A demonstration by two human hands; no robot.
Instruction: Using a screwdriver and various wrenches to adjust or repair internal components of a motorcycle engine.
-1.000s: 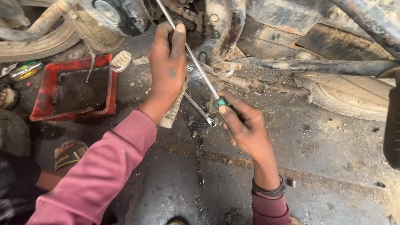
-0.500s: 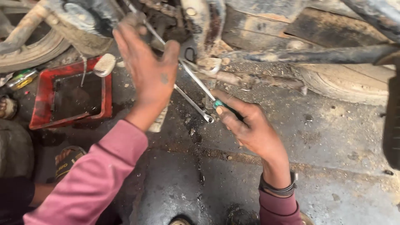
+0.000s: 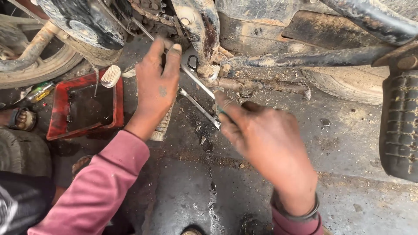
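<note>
Right hand grip clenched on long screwdriver, shaft angled up into motorcycle underside. Left hand grip released, fingers resting against shaft near chain. Wrench on floor below; red tray left.

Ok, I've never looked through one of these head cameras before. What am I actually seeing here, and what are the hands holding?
There is one picture, taken from a camera on the person's head, looking down at their own two bare hands. No robot is involved. The left hand, in a pink sleeve, reaches up with its fingers on a long thin metal rod near the chain area of a dirty motorcycle. The right hand grips the lower, green-handled end of that rod, so it looks like a screwdriver. A silver wrench lies just below it; whether a hand holds it is unclear. On the greasy concrete floor sits a red tray, and a rear tyre shows at the left.
</note>
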